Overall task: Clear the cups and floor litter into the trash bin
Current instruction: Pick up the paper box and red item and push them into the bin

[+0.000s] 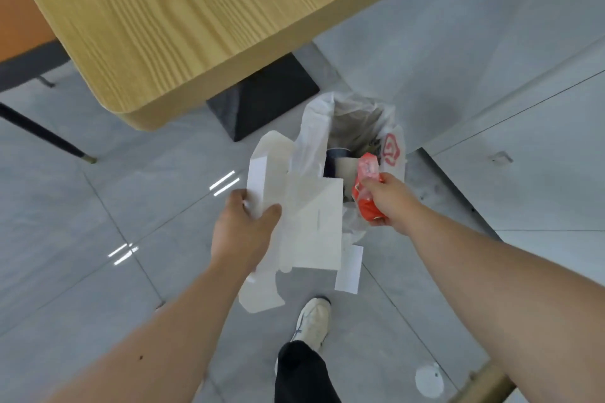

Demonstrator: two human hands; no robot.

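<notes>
The trash bin (357, 123), lined with a clear plastic bag that bears a red logo, stands on the grey floor beside the table's base. Cups (340, 157) lie inside it, one dark and one pale. My left hand (248, 226) grips a flattened white cardboard box (304, 216), which hangs over the bin's near left rim. My right hand (389, 199) is closed on a crumpled red wrapper (366, 186), held above the bin's near right side.
A wooden table (163, 16) with a black base (262, 101) stands just behind the bin. Chair legs (42, 137) are at the left. A round white lid (429, 381) lies on the floor at lower right. My shoe (312, 321) is below the box.
</notes>
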